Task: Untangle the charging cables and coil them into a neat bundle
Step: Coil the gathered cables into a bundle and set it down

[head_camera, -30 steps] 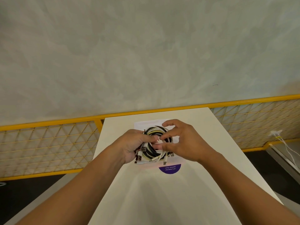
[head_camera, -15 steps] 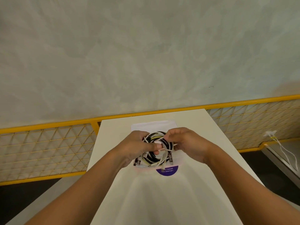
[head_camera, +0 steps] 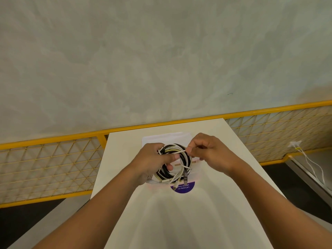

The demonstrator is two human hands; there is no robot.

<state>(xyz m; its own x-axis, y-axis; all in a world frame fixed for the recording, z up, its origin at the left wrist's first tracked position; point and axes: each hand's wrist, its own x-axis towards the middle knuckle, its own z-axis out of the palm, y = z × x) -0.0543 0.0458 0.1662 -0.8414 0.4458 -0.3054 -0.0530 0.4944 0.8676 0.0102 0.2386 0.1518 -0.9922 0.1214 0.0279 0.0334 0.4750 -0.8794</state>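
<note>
A round coil of black and white charging cables [head_camera: 177,163] is held just above the white table [head_camera: 179,221]. My left hand [head_camera: 152,160] grips the coil's left side, thumb lying across the top strands. My right hand [head_camera: 208,151] pinches a thin white strand at the coil's upper right edge, fingers curled. Several plug ends [head_camera: 185,177] hang from the coil's near side.
Under the coil lies a white sheet [head_camera: 167,139] with a purple round label [head_camera: 185,187]. A yellow mesh railing [head_camera: 53,159] runs behind the table on both sides. White cables [head_camera: 309,159] hang from a socket at the far right.
My right hand has drawn away to the right, from over the coil's middle to its upper right edge, pulling a white strand taut. The left hand keeps its grip.
</note>
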